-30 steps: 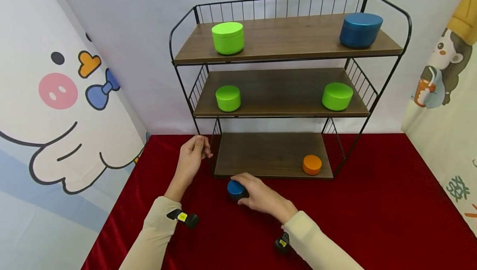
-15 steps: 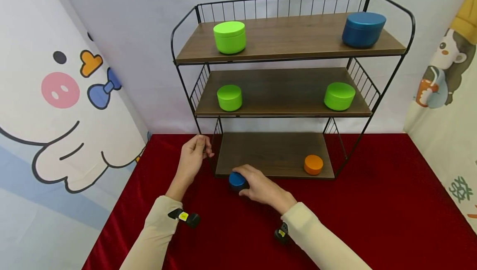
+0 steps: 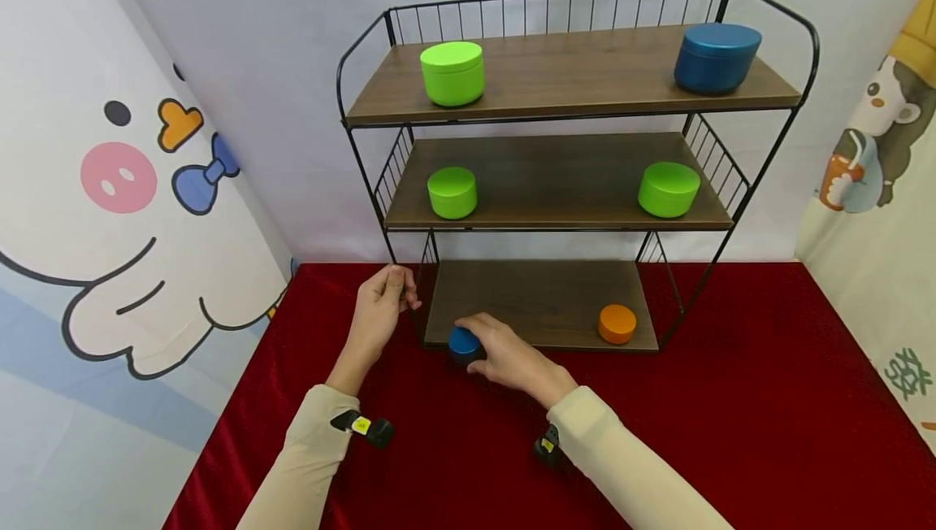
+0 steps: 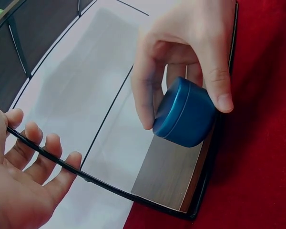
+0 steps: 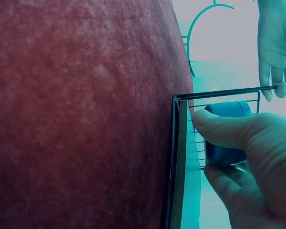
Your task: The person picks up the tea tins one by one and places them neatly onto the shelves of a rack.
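Observation:
My right hand (image 3: pixel 508 355) grips a small round blue tin with a lid (image 3: pixel 464 341) between thumb and fingers. It is at the front edge of the bottom shelf (image 3: pixel 526 294), toward its left end. In the left wrist view the blue tin (image 4: pixel 188 114) is tilted on its side, close over the board. My left hand (image 3: pixel 380 302) is at the left side of the black wire-framed rack (image 3: pixel 559 228). There it pinches the thin metal post (image 4: pixel 107 188), with the other fingers loosely curled behind it.
An orange tin (image 3: pixel 617 324) stands at the bottom shelf's right. Green tins (image 3: pixel 452 193) (image 3: pixel 669 189) stand on the middle shelf. On top are a green tin (image 3: pixel 452 75) and a larger blue oval tin (image 3: pixel 717 58). Red cloth (image 3: pixel 768 400) covers the table.
My right hand has moved the small blue tin a little away from me, to the bottom shelf's front edge. My left hand stays at the rack's post.

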Available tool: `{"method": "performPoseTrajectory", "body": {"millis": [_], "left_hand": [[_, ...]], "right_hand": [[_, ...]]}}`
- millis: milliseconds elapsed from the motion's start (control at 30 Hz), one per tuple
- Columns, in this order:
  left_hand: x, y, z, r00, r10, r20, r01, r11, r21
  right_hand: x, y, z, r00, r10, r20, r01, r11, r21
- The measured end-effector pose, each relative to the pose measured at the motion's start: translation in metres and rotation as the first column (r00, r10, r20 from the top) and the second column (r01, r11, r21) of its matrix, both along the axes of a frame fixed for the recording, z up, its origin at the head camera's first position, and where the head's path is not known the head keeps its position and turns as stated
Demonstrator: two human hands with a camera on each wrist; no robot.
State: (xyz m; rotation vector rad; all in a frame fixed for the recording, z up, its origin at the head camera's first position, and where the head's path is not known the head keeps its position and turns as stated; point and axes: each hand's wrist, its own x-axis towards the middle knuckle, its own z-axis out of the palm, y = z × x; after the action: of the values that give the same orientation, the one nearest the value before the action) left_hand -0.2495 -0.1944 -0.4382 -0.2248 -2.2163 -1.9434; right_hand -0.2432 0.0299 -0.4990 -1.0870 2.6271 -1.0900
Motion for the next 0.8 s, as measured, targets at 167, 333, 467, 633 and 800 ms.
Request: {"method": "performPoseTrajectory", "body": {"millis": [167,333,467,633,800], "left_hand": [[0.000,-0.001,0.001,1.000,-0.002,0.002,0.002,1.000,-0.003],[0.001,-0.001,0.002,1.000,-0.002,0.003,0.002,1.000,0.000],[0.001,-0.001,0.003,1.000,0.000,0.002,0.000,1.000,-0.003],[0.000,-0.002,0.002,1.000,0.001,0.004,-0.001,1.000,0.001],[-0.001,-0.002,0.001,1.000,0.000,0.015,0.000,1.000,-0.011]], "right_hand": [[-0.005,-0.003,0.000,1.000,-0.011,0.006,0.011,1.000,-0.012],[-0.011,-0.006,-0.001,0.999,-0.029,0.034,0.030,0.999,-0.018],[-0.016,-0.008,-0.001,0.997,-0.054,0.060,0.055,0.998,-0.026],[-0.021,-0.011,-0.002,0.994,-0.075,0.074,0.078,0.996,-0.051],[-0.026,-0.013,-0.005,0.991,-0.098,0.086,0.104,0.993,-0.064]]}}
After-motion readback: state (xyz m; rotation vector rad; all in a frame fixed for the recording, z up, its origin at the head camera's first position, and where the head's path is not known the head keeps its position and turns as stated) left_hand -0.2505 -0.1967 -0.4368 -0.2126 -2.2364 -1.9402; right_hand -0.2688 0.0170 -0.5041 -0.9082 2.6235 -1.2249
